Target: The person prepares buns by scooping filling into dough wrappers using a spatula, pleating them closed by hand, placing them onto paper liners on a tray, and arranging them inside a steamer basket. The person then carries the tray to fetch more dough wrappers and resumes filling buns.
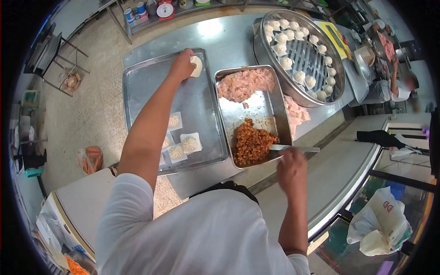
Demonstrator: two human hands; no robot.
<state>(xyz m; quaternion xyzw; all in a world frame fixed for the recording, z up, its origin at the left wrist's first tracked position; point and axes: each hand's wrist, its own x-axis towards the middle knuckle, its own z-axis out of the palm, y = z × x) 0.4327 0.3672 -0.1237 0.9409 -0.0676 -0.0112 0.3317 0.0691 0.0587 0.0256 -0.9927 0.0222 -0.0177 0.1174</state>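
My left hand (pixel 182 65) is at the far right part of the flat metal tray (pixel 142 91), its fingers closed on the edge of a round dough wrapper (pixel 196 67). Several pleated buns (pixel 189 143) on paper squares sit at the tray's near end. Beside it, a deep metal pan (pixel 258 106) holds pale minced meat (pixel 245 84) and, nearer me, a reddish-brown filling (pixel 253 143). A flat spatula (pixel 300 148) rests with one end in that filling. My right hand (pixel 292 167) is just below the spatula, slightly blurred, and its grip on it is unclear.
A large round steamer (pixel 340 87) with many buns stands at the far right. Pink meat or cloth-like sheets (pixel 295 113) lie beside the pan. Another person (pixel 399 90) works at the right. A scale (pixel 165 10) stands on the back shelf.
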